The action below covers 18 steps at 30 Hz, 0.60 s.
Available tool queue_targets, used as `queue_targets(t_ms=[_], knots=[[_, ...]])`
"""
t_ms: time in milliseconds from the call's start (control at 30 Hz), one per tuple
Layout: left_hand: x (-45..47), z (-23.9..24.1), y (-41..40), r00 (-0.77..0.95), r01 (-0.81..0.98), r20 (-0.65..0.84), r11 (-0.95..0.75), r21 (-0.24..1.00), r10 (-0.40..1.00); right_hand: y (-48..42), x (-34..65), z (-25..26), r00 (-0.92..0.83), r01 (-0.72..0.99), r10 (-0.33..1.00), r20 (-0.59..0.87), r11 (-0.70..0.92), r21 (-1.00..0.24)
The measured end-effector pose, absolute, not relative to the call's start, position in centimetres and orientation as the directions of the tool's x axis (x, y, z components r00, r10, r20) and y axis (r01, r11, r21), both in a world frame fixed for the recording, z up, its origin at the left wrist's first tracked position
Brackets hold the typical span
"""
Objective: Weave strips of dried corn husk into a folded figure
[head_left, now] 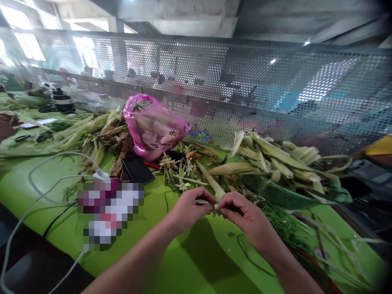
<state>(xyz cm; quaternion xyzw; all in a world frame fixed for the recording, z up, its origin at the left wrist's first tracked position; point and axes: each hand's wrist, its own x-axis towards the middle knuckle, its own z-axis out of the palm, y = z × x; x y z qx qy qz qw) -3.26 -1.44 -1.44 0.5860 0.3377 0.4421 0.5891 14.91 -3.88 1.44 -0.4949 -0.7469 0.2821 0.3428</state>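
Note:
Both of my hands meet over the green table (196, 261). My left hand (190, 209) pinches the near end of a pale, husked corn stalk (210, 179), fingers closed on a thin strip of husk. My right hand (241, 214) grips the same end from the right, fingers curled round it. The stalk points away from me toward the back. Loose husk scraps (179, 171) lie just beyond my hands.
A pink plastic bag (153, 128) and a dark phone (137, 169) sit behind left. Corn husk piles lie at left (94, 134) and right (281, 159). White charger cables (45, 179) run across the left. A perforated metal screen (214, 90) backs the table.

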Motion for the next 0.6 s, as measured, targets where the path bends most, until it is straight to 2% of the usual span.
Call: queue_targets(t_ms=[333,600], knots=[[-3.3,-1.3,-1.6,0.421,-0.210,0.069,0.023,0.977,0.904,-3.9,15.0,1.4,-0.264,0.440,0.960,0.093,0.206,-0.874],[-3.3,-1.7,-1.4,0.404,-0.189,0.088,-0.011,0.982,0.911,-3.9,14.3,0.1,-0.118,0.582,0.948,0.296,0.308,-0.753]])
